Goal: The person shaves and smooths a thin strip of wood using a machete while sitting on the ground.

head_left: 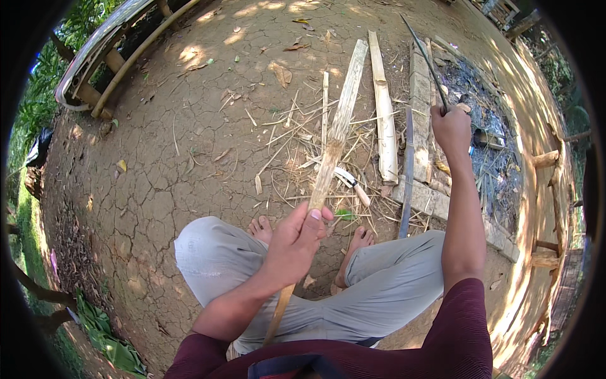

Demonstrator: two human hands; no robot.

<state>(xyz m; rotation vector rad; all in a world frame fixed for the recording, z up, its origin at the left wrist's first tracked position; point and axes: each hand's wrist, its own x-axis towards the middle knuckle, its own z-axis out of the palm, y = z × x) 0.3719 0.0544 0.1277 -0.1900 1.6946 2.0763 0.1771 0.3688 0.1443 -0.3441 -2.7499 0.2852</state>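
My left hand (295,237) is closed round a long, flat bamboo slat (341,120), pale and brown-mottled. The slat slants from my lap up and away over the ground, its lower end passing by my thigh. Far out to the right, my right hand (452,129) grips one end of a long, thin dark rod (424,54) that points away and to the left. Whether it is a plain rod or a blade seen edge-on, I cannot tell. A knife (355,186) with a curved blade and light handle lies beyond my feet, its blade partly behind the slat.
Right of the slat lie a split bamboo piece (383,114) and a long grey flat strip (407,170). Bamboo shavings (287,148) litter the cracked earth. A brick-edged ash patch (489,126) lies right, beside a wooden rail (544,208). A bamboo bench (120,63) stands far left.
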